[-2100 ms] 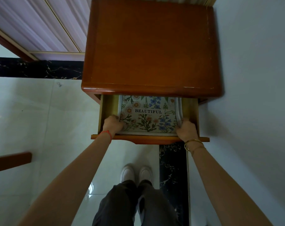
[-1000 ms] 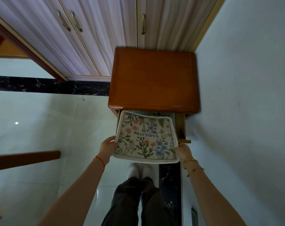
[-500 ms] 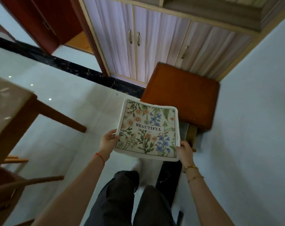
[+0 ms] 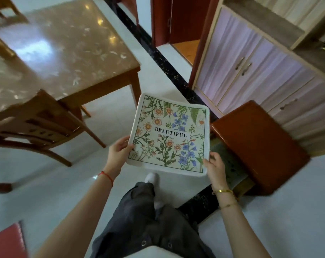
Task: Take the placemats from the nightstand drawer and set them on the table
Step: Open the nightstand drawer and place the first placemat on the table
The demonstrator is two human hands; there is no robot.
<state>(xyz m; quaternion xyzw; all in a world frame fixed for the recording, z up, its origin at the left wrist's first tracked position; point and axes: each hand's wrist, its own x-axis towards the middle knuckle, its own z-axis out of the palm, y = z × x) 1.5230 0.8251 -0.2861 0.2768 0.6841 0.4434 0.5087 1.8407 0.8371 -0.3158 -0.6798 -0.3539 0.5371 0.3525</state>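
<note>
Since half a second ago the view has swung left: table (image 4: 68, 53) now at 10 o'clock, nightstand (image 4: 258, 144) at 3. Left hand (image 4: 118, 153) and right hand (image 4: 214, 165) pinch the placemat (image 4: 170, 135) near corners, keeping it flat for carrying; possibly several stacked.

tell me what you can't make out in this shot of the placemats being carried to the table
Head view, the only one:
- How many placemats are in the stack: the top one covers any beneath it.
- What remains in the nightstand drawer: right hand, mat and nightstand top hide most of it.
- Fingers of the left hand under the mat.
- Far end of the table: cut off by the frame edge and blurred.
</note>
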